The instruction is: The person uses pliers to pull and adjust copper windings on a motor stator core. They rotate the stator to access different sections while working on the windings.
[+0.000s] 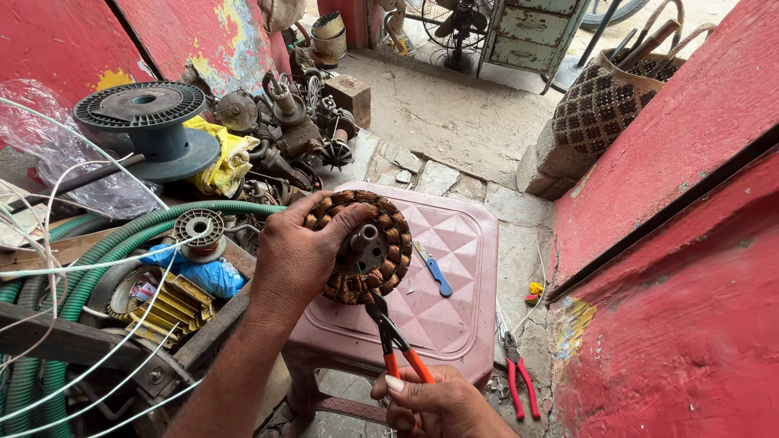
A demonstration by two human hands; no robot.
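From my seat I see only part of my right hand (438, 403): the bottom edge of the frame cuts off its lower half, so the fingers wrapped round the orange handles of the pliers (393, 339) are only partly seen, though they are clearly closed on them. The plier tips meet the lower rim of the stator winding (365, 246), and I cannot tell whether they pinch a strand of copper or only touch it, since the dark jaws blur against the coils there.

My left hand (294, 258) covers the left third of the winding, hiding those coils. Its thumb lies across the upper face, pointing toward the central metal shaft, while the other fingers curl behind the rim out of sight; the grip is firm on the winding. The winding sits tilted above the near left part of the pink plastic stool (454, 300), held up rather than resting flat.

On the stool, just right of the winding, lies a small blue-handled tool (436, 271), its kind hard to make out. A second pair of red-handled pliers (519, 377) lies on the ground beside the stool. To the left, a green hose (122, 237) and an empty wire spool (148, 122) sit among cluttered motor parts.
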